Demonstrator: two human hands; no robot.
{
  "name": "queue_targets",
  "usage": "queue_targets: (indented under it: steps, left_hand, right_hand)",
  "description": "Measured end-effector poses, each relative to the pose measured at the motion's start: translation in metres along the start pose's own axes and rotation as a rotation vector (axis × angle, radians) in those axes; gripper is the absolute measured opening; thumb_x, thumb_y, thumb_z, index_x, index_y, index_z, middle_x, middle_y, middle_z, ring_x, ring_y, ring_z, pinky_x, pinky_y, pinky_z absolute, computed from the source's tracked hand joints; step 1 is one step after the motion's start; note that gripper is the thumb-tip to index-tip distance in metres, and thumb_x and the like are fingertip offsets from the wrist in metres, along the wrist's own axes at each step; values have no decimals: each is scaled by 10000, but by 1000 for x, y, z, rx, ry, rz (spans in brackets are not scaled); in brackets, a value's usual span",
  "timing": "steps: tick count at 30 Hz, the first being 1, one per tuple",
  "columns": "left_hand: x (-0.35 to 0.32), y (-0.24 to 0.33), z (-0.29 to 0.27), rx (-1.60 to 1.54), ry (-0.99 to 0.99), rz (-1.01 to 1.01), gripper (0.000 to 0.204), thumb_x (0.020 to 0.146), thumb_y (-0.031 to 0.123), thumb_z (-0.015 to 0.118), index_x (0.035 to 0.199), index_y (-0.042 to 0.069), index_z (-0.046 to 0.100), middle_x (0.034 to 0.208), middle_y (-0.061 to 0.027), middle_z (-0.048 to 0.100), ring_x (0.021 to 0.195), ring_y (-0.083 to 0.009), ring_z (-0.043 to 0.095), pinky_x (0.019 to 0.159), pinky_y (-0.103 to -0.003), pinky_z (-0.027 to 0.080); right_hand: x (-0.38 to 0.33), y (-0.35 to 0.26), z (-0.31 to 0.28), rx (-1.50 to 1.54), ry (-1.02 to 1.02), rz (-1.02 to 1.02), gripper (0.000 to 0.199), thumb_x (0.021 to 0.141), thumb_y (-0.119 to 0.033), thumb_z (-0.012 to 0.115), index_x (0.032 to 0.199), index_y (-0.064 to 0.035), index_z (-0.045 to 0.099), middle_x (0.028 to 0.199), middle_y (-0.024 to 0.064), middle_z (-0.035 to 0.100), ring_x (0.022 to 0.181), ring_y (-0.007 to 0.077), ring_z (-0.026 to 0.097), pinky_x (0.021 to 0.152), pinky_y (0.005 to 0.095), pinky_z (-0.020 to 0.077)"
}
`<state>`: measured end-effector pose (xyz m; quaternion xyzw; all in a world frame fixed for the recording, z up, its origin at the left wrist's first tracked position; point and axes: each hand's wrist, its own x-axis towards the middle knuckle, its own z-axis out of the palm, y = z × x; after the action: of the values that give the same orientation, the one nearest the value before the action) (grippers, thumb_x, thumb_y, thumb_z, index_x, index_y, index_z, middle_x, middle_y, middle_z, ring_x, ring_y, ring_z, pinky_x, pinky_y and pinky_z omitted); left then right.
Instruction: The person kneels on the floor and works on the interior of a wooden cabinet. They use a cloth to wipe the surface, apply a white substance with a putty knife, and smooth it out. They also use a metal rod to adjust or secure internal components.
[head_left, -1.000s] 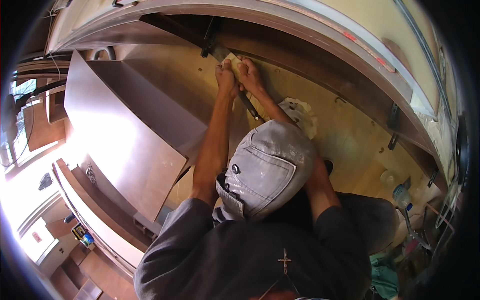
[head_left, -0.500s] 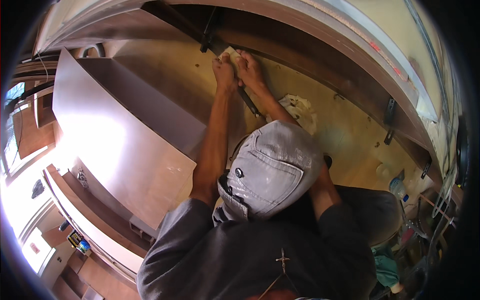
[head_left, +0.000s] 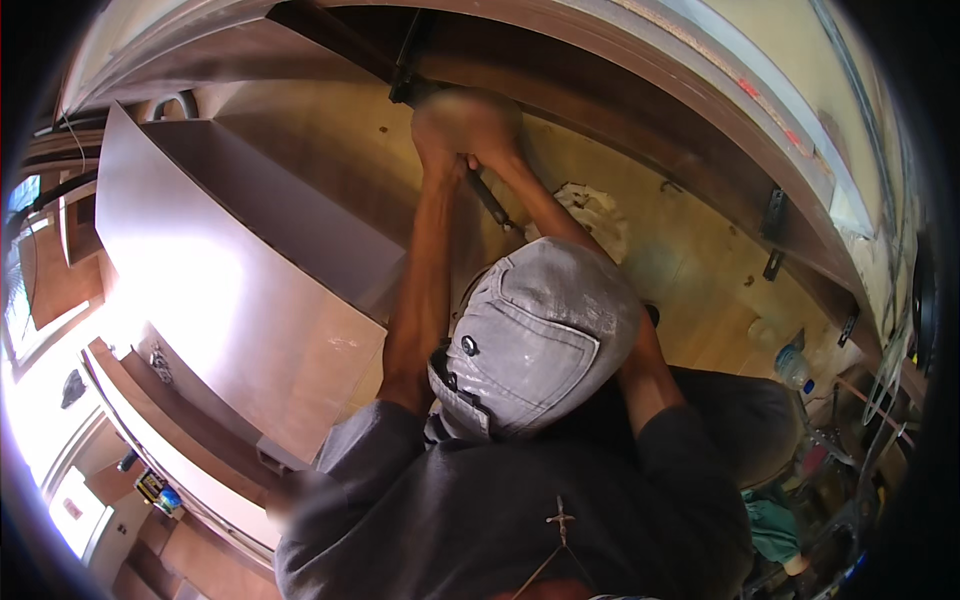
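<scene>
Both my hands meet at the upper middle, over the yellowish wooden panel (head_left: 330, 135) and close to a black metal slide (head_left: 403, 75). My left hand (head_left: 438, 135) and my right hand (head_left: 493, 130) are side by side, touching or nearly so. Their fingers are smeared, so what they hold cannot be made out. A dark slim rod-like piece (head_left: 487, 197) extends from below the hands toward me, its upper end hidden by them. Right of my right forearm lies a crumpled off-white cloth (head_left: 595, 215).
My bent knee in grey trousers (head_left: 540, 340) rises between my arms. A large pale panel (head_left: 220, 270) stands on the left, and a brown board (head_left: 640, 150) curves across the far side. More black slides (head_left: 773, 215) and a plastic bottle (head_left: 792, 368) are at the right.
My hands have drawn closer together and blurred. The small pale flat piece seen between them earlier no longer shows. The whole view has shifted slightly.
</scene>
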<state>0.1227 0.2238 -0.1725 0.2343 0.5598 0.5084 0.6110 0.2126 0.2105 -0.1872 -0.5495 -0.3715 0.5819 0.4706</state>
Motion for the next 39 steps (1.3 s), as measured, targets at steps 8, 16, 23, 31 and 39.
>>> queue_targets:
  steps: [8,16,23,31,39]
  left_hand:
    - [1,-11,14,-19,23,31,220,1002,231,433,1020,13,417,798,-149,576,426,-198,537,255,-316,402]
    - [6,-25,19,-20,134,89,205,1000,191,437,1070,-2,423,879,-147,618,575,-172,597,356,-303,458]
    - [-1,-44,33,-388,-8,114,182,1014,151,432,1136,18,405,909,-120,661,533,-157,606,357,-275,461]
    - [-8,-30,37,-409,7,112,240,1017,167,439,1173,1,361,997,-158,669,717,-174,665,388,-282,486]
    - [-9,-40,42,-326,24,61,279,990,124,465,1197,-44,381,998,-193,686,779,-226,693,589,-328,560]
  right_hand:
    - [-3,-10,-17,-172,0,-28,379,968,-195,508,1283,16,526,1073,98,646,502,127,559,405,274,432]
    - [18,15,-32,-234,-32,-19,409,1001,-262,505,1345,-39,514,1039,55,651,608,75,554,403,226,401]
    - [-3,-31,-53,-327,-169,162,269,1027,-299,468,1065,-54,572,699,9,587,465,62,480,379,210,347]
    - [-11,-46,-39,-348,-76,50,258,1029,-253,468,1007,-12,558,697,44,592,499,74,516,385,221,375]
    - [-18,-45,-38,-324,-17,63,238,1024,-257,483,994,-33,558,779,28,610,556,56,522,385,214,376]
